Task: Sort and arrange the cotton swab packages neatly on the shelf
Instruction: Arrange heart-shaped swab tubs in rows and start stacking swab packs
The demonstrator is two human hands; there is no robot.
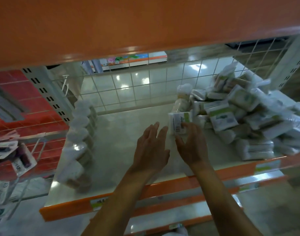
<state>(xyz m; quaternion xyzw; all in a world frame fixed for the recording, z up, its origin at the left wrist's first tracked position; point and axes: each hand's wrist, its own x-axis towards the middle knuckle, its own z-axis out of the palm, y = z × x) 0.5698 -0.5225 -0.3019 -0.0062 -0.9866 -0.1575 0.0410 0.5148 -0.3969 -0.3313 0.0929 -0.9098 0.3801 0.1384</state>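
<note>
A loose heap of white and green cotton swab packages (244, 114) covers the right half of the white shelf (128, 133). One flat package (179, 122) with a barcode label stands at the heap's left edge. My right hand (191, 143) pinches its lower right corner between thumb and fingers. Just to its left, my left hand (151, 149) is raised with straight fingers, close to the package without touching it. A row of round swab tubs (79, 135) with white lids runs along the shelf's left side.
An orange shelf (128, 23) hangs low overhead. A wire grid (137, 86) closes the back of the shelf. The front edge is an orange strip (145, 193) with price labels. Hanging goods (13, 154) fill the red bay at left. More shelves lie below.
</note>
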